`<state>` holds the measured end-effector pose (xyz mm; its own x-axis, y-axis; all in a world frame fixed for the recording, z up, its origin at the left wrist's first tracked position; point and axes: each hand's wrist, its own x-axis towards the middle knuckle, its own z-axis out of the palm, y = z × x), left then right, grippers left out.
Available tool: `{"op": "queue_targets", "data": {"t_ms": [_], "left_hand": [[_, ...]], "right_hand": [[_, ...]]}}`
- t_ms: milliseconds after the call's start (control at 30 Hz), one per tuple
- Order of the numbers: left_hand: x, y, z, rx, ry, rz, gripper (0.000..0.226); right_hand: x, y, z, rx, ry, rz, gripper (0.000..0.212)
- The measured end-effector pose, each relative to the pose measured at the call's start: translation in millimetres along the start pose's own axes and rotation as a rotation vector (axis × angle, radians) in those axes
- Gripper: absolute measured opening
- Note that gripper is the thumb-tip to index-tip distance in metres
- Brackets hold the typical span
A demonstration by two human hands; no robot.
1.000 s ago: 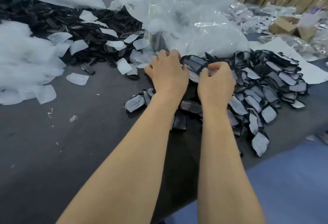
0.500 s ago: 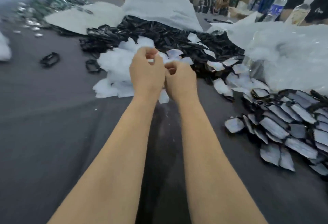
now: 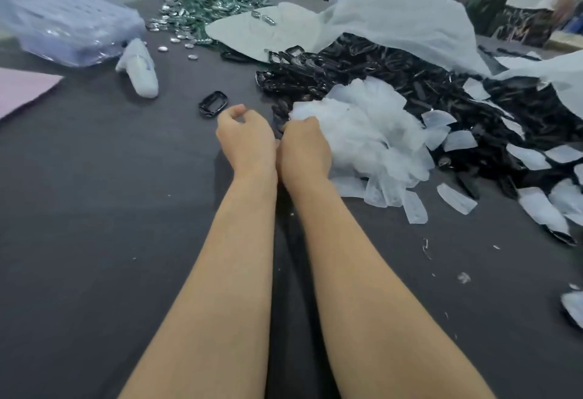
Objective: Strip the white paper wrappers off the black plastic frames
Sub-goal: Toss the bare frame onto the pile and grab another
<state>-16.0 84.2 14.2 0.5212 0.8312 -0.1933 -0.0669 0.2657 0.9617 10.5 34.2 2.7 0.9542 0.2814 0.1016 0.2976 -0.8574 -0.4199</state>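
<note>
Both hands sit close together at mid-tabletop, wrists almost touching. The left hand (image 3: 246,141) is curled, thumb and forefinger bent toward each other; whether anything sits between them, I cannot tell. The right hand (image 3: 304,150) is curled too, knuckles up, its fingertips at the near edge of the pile of white wrappers (image 3: 366,127); what it grasps, if anything, is hidden under the hand.

Just beyond the left hand, one bare black frame (image 3: 214,104) lies flat and alone on the dark tabletop (image 3: 94,209). Behind the wrapper pile spreads the big heap of black frames (image 3: 353,67), partly covered by a large white sheet (image 3: 394,10). Loose wrappers (image 3: 456,198) are scattered to the right of the pile, and at the right edge a wrapped frame (image 3: 544,212) shows a black rim below its paper.

Far left there is a clear plastic bag (image 3: 72,26), a small white packet (image 3: 140,67) beside it, and a pink sheet (image 3: 22,89) at the frame's edge. At the back, a spill of green and silver parts (image 3: 214,10).
</note>
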Motion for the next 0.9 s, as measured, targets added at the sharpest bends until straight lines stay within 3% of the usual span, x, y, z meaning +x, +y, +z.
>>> {"op": "queue_targets", "data": {"t_ms": [100, 233, 367, 500, 700, 800, 900], "left_hand": [[1.6, -0.9, 0.5, -0.034, 0.025, -0.012, 0.017], [-0.3, -0.6, 1.0, -0.066, -0.006, -0.063, 0.015], [-6.8, 8.8, 0.3, -0.210, -0.065, -0.115, 0.008], [-26.7, 28.6, 13.5, -0.262, -0.122, 0.017, 0.012], [-76.0, 18.8, 52.5, 0.043, -0.443, 0.041, 0.035], [-104.1, -5.5, 70.8, 0.300, -0.580, 0.076, 0.036], [-124.9, -30.1, 84.6, 0.359, -0.657, 0.026, 0.033]], "right_hand": [[-0.5, -2.8, 1.2, 0.028, 0.030, 0.034, 0.025], [-6.4, -3.5, -2.1, 0.009, 0.032, -0.053, 0.024], [-21.9, -6.4, -17.9, 0.371, 0.083, -0.177, 0.016], [-37.6, 7.8, -54.5, 0.574, 0.223, -0.257, 0.012], [-63.5, 90.8, -109.8, 0.447, 0.258, -0.305, 0.011], [-80.2, 136.2, -121.8, 0.356, 0.317, -0.181, 0.010], [-86.6, 170.1, -123.5, 0.371, 0.326, -0.011, 0.012]]}}
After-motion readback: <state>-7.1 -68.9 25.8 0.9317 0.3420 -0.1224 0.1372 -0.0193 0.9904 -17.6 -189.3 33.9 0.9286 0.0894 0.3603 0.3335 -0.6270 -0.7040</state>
